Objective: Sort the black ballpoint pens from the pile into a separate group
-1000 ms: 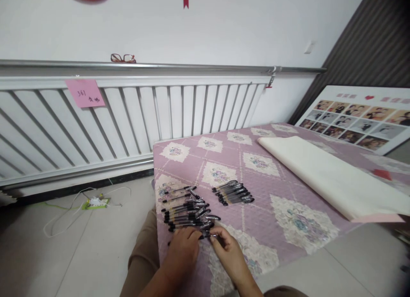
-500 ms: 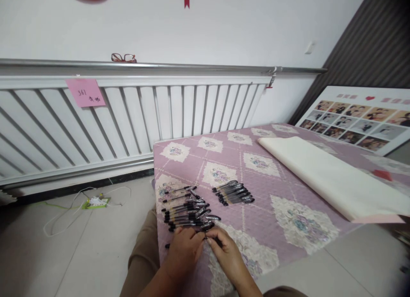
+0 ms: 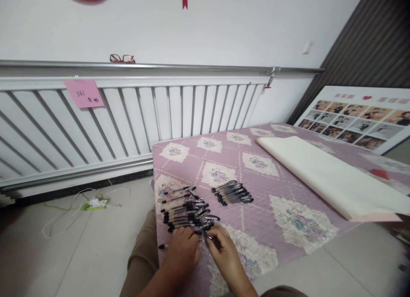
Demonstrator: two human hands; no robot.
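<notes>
My left hand [image 3: 183, 248] is closed around a pen, whose black end [image 3: 163, 246] sticks out to the left near the table edge. Beside it, my right hand [image 3: 226, 248] pinches a small dark piece [image 3: 209, 236] that looks like a pen cap; the fingers partly hide it. A narrow gap separates the two hands. Just beyond them lies a loose row of black-capped pens [image 3: 184, 211] with clear barrels, some with caps lying askew. To the right of that row rests a tighter bundle of similar pens [image 3: 233, 193].
The pens lie on a purple flowered tablecloth [image 3: 230, 160]. A large cream folded sheet [image 3: 314, 173] covers part of the right side. Behind stands a white radiator [image 3: 173, 113] with glasses [image 3: 122, 58] on its pipe. A power strip [image 3: 96, 203] with cables lies on the floor.
My hands have drawn slightly apart, the left one shifting left with its pen, so a gap shows between the fingers. The rows of pens stay put.
</notes>
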